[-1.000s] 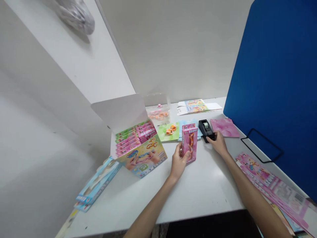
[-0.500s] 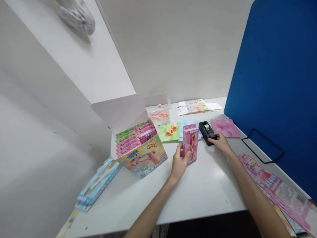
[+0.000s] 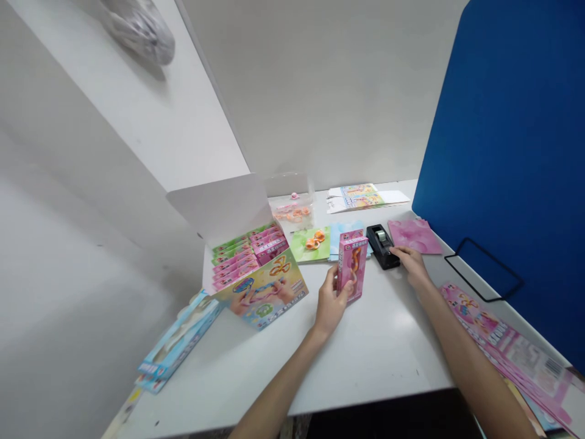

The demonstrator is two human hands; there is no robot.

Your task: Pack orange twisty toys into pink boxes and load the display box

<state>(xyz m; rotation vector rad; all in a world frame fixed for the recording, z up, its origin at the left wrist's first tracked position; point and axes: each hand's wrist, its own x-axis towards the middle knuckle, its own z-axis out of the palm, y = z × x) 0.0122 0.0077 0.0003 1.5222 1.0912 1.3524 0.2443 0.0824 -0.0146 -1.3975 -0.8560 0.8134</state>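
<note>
My left hand (image 3: 329,303) is closed round a pink toy box (image 3: 357,271), held upright with its top flap raised. An orange twisted toy shows through its window. My right hand (image 3: 411,263) is at the right side of a black tape dispenser (image 3: 384,255), thumb and fingertips pressed together; what they pinch, if anything, is too small to make out. Behind the held box lie a green card (image 3: 299,246) with an orange toy (image 3: 315,239) on it and light blue cards (image 3: 338,230). To the left, an open display box (image 3: 269,292) holds rows of pink and green boxes.
Pink cards (image 3: 415,236) lie right of the dispenser, flat pink packaging (image 3: 498,341) at the right edge. Blue window boxes (image 3: 178,344) sit at the left edge. A clear bag (image 3: 292,210) and folded cartons (image 3: 361,198) are at the back. A blue partition (image 3: 507,152) stands on the right.
My right hand has shifted slightly right, from gripping the dispenser's near end to a pinch at its side. My left hand still holds the pink box in about the same place.
</note>
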